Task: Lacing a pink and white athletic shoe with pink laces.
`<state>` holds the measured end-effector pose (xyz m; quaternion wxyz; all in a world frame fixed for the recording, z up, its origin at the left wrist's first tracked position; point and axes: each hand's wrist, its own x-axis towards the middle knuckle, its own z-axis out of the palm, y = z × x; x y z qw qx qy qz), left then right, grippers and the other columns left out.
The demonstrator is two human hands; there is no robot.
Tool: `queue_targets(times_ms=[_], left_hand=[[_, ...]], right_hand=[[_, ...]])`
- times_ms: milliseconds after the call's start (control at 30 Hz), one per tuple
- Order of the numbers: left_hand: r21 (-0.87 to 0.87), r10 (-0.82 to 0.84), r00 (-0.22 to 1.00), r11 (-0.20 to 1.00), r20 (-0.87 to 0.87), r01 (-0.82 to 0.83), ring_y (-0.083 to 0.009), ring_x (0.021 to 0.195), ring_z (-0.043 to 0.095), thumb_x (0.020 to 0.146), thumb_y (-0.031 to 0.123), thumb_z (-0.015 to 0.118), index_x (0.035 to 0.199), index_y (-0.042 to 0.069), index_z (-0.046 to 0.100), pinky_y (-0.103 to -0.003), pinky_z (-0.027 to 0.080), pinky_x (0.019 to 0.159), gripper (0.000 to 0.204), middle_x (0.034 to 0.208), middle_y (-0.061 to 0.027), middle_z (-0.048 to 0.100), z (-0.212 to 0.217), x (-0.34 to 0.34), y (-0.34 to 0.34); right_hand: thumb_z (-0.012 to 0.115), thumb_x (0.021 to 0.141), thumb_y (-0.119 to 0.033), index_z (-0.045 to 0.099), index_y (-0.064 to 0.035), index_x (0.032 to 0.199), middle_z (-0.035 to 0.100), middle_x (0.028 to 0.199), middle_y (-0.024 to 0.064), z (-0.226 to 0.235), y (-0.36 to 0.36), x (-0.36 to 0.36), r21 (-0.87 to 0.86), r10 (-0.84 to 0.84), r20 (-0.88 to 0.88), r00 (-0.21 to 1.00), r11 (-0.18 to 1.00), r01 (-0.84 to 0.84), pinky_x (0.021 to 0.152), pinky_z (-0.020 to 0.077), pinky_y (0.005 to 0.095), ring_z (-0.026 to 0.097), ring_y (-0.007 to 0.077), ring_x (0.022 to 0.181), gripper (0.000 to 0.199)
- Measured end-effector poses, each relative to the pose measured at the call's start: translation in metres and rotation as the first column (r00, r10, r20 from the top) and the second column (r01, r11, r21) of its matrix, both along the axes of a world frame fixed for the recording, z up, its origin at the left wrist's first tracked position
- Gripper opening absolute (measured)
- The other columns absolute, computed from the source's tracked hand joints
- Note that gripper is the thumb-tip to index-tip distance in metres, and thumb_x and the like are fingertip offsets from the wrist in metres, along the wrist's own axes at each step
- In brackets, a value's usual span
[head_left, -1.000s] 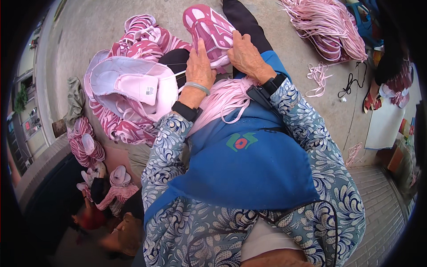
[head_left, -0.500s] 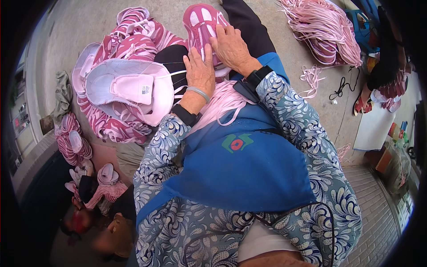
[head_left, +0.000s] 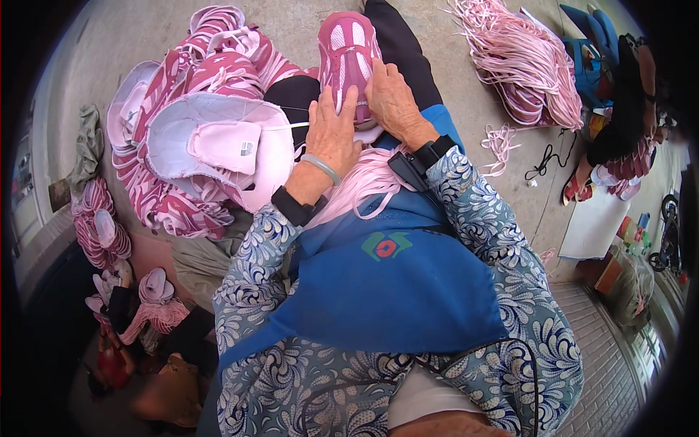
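A pink and magenta shoe upper (head_left: 351, 44) with pale mesh panels lies toe away from me, over my lap. My left hand (head_left: 333, 138) rests on its near left part, fingers stretched and apart, beside a white lace end. The fingers of my right hand (head_left: 397, 105) are bent together over its right edge; the thumb is hidden. A bundle of pale pink laces (head_left: 364, 178) lies below the hands on my blue apron (head_left: 397, 291). Left of my left hand, another shoe upper (head_left: 211, 146) shows its pale lining, and a white strand runs from it toward that hand.
A heap of pink patterned uppers (head_left: 182, 197) lies at the left. Far right, a pile of uppers with long pink laces (head_left: 520, 58) sits on the floor, near loose laces (head_left: 499, 149) and a black cord (head_left: 550, 156). Other people sit at lower left and far right.
The upper has shifted slightly right and nearer, showing more of its toe. My right hand has moved right and down from its top to its edge. My left fingers have spread.
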<state>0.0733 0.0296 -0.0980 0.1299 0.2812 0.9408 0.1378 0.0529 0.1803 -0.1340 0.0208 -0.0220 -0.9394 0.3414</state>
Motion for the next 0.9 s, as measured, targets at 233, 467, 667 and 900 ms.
queue_targets(times_ms=[233, 467, 667, 900], left_hand=[[-0.051, -0.057, 0.998, 0.997, -0.019, 0.055, -0.0362, 0.131, 0.026, 0.069, 0.013, 0.072, 0.136, 0.003, 0.028, -0.049, 0.018, 0.107, 0.081, 0.137, -0.0184, 0.035, 0.008, 0.000, -0.038], [0.511, -0.029, 0.961, 0.842, -0.276, 0.172, -0.0305, 0.103, 0.059, 0.078, -0.011, 0.051, 0.107, -0.002, 0.055, -0.033, 0.048, 0.087, 0.031, 0.115, -0.0174, 0.057, -0.003, -0.024, -0.089], [0.582, 0.173, 0.982, 0.792, 0.076, -0.185, -0.0266, 0.092, 0.062, 0.079, 0.000, 0.058, 0.100, 0.002, 0.060, -0.031, 0.049, 0.080, 0.021, 0.105, -0.0137, 0.062, 0.010, -0.021, -0.057], [0.577, -0.051, 0.991, 0.809, -0.126, 0.115, -0.0347, 0.123, 0.038, 0.076, 0.023, 0.069, 0.136, 0.014, 0.030, -0.040, 0.036, 0.098, 0.072, 0.139, -0.0166, 0.030, -0.017, -0.039, 0.017]], right_hand=[[0.053, 0.083, -0.011, 0.043, 0.0032, 0.106, 0.052, 0.092, 0.0242, -0.001, -0.005, 0.015, 0.012, -0.071, -0.012, 0.997, 0.997, 0.071, 0.070, 0.0493, 0.0460, 0.057, 0.0401, 0.081, 0.028], [0.052, 0.087, -0.018, 0.044, 0.0023, 0.100, 0.052, 0.089, 0.0232, -0.016, -0.003, 0.010, -0.004, -0.019, -0.044, 0.999, 1.000, 0.019, 0.068, 0.0495, 0.0450, 0.057, 0.0393, 0.080, 0.025], [0.060, 0.082, -0.018, 0.052, 0.0032, 0.110, 0.057, 0.095, 0.0213, 0.010, 0.038, 0.017, -0.149, 0.003, -0.073, 0.997, 0.989, -0.013, 0.071, 0.0493, 0.0344, 0.060, 0.0286, 0.080, 0.035], [0.058, 0.083, -0.023, 0.056, 0.0063, 0.094, 0.060, 0.074, 0.0198, 0.034, 0.071, 0.018, -0.185, 0.095, 0.239, 0.966, 0.981, -0.050, 0.058, 0.0454, 0.0361, 0.058, 0.0299, 0.064, 0.031]])
